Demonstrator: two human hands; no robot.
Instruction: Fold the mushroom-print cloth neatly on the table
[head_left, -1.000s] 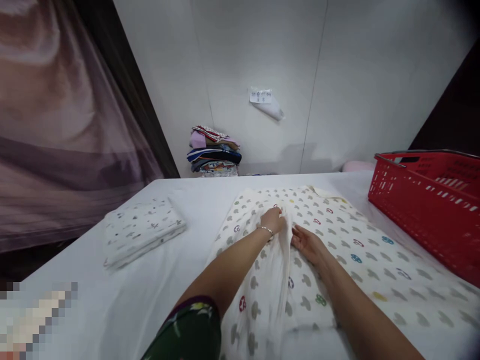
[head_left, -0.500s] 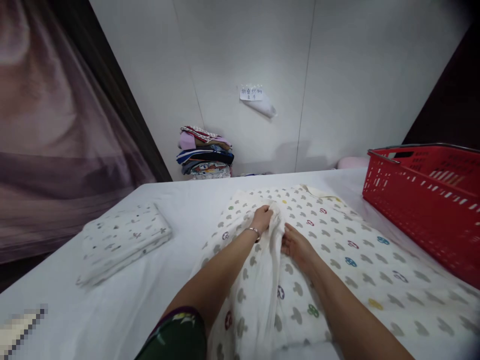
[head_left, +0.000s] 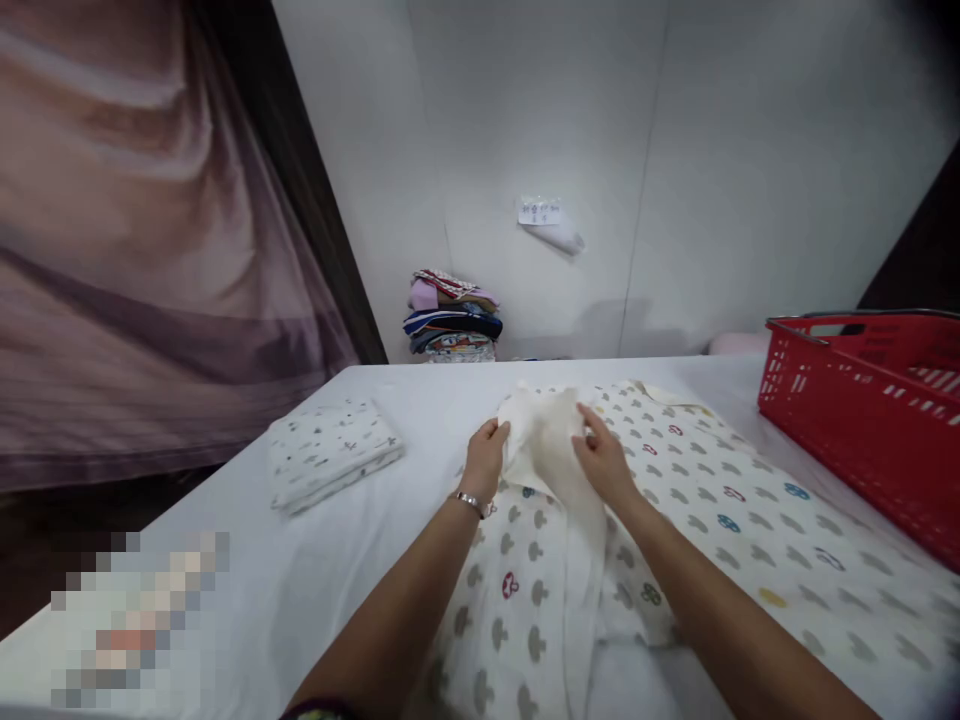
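A white cloth printed with grey and coloured mushrooms (head_left: 720,500) lies spread over the white table (head_left: 420,400). My left hand (head_left: 486,458) and my right hand (head_left: 602,458) each pinch a raised fold of this cloth (head_left: 544,435) near its far end, showing its plain cream underside. The fold stands lifted between the two hands. A bracelet sits on my left wrist.
A folded white patterned cloth (head_left: 334,463) lies on the table to the left. A red plastic basket (head_left: 870,410) stands at the right edge. A pile of folded colourful fabrics (head_left: 452,318) rests against the white wall behind. A brownish curtain (head_left: 150,250) hangs on the left.
Both hands have lifted the gathered fold off the cloth and moved apart, opening it so its plain underside shows. The camera has shifted to the left.
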